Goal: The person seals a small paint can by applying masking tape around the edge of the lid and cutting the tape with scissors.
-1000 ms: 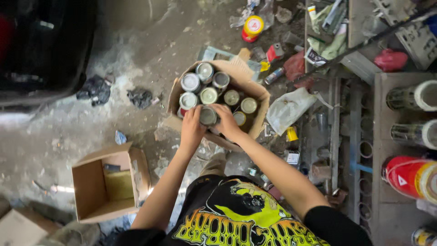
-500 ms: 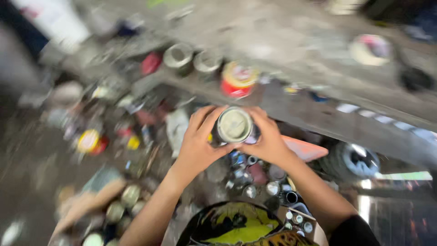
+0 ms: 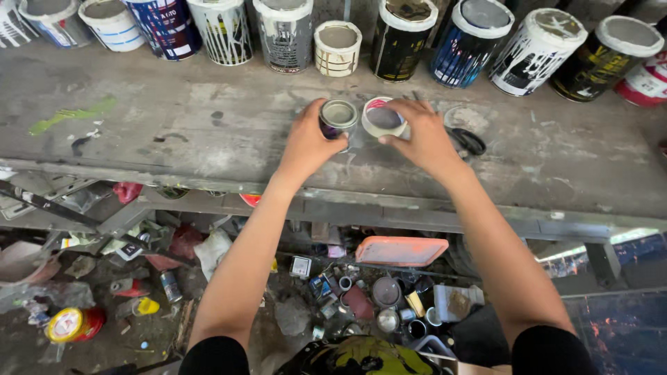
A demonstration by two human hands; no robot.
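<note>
Seen from the head camera, both hands meet over the grey, paint-stained worktop (image 3: 174, 132), each clasped around a small tin. The left hand (image 3: 307, 142) grips a small dark tin (image 3: 337, 118) with a metal lid, fingers wrapped around its side. The right hand (image 3: 422, 135) holds a small pale tin (image 3: 383, 117) with a white rim, just right of the dark tin; the two tins stand side by side, almost touching, and whether they rest on the worktop or hover just above it cannot be told. Behind the tins, along the far edge of the worktop, runs a row of larger paint cans (image 3: 285, 31), several streaked with dripped paint. A black ring-shaped object (image 3: 469, 141) lies just right of the right hand. Below the worktop's near edge, the floor is littered with lids, cans and an orange tray (image 3: 401, 250).
</note>
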